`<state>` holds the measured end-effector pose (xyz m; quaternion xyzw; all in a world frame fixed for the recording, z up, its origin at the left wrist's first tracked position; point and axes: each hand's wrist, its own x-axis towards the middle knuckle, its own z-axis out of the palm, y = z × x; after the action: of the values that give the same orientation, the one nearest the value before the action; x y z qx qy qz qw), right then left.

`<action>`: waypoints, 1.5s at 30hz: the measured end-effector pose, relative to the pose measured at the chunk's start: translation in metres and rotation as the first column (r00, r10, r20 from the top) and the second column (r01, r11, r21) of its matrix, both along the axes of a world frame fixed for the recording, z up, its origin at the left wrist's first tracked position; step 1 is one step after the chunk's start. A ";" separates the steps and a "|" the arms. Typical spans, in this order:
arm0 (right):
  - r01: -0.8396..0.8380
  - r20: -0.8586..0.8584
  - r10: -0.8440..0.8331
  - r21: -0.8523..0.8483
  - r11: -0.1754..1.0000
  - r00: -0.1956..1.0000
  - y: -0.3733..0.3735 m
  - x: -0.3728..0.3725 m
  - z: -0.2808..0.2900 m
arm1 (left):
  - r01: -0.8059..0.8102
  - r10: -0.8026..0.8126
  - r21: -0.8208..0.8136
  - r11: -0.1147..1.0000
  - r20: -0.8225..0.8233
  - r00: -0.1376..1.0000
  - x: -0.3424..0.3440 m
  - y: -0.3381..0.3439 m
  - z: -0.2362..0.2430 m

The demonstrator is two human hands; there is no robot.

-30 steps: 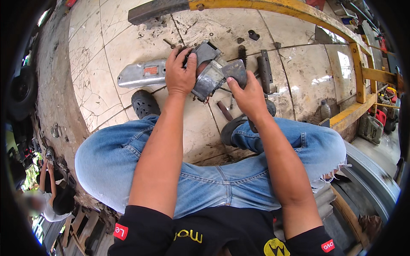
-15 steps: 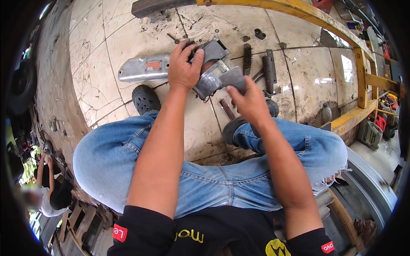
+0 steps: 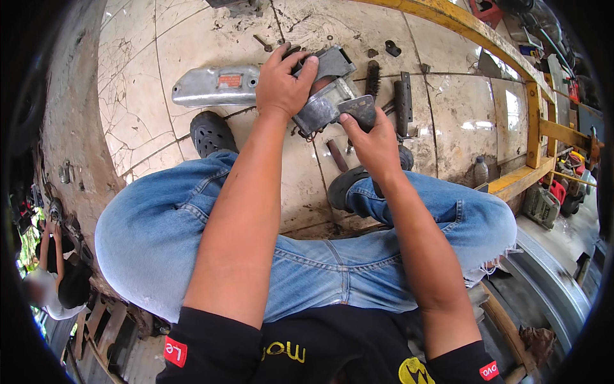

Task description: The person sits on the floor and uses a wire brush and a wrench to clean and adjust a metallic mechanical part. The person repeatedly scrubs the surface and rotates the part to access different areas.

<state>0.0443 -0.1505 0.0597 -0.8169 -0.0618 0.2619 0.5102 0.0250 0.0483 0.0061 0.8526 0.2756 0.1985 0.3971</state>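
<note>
My left hand (image 3: 281,88) is wrapped round a boxy grey metal housing (image 3: 318,114), which sits tilted above the tiled floor. The housing has an opening across its middle. Pinched in my right hand (image 3: 378,146) is a flat grey metal plate (image 3: 359,112) with rounded corners, lying against the right side of the housing. I cannot make out whether it is a separate piece or joined to it. A long silver metal cover (image 3: 198,88) with an orange label lies left of my left hand. A dark bristle brush (image 3: 373,78) lies just beyond the plate.
Beside the brush lies a dark metal bar (image 3: 403,105); a brownish flat bar (image 3: 337,155) is near my right shoe. A bolt (image 3: 263,43) and small parts lie farther off. A yellow metal frame (image 3: 533,121) and plastic bottle (image 3: 481,170) stand right. Another person (image 3: 61,281) works far left.
The housing and both hands have shifted slightly away from me. The plate has turned in my right hand, showing its face with rounded corners. My view has shifted a little.
</note>
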 end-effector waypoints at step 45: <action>-0.077 -0.524 0.036 -0.057 0.995 0.851 0.010 0.004 0.065 | -0.092 0.093 0.016 0.996 -0.069 0.993 -0.002 -0.009 0.004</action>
<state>0.0484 -0.1405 0.1248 -0.7316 0.0652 0.4908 0.4686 0.0231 0.0393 0.0105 0.8478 0.3270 0.1887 0.3724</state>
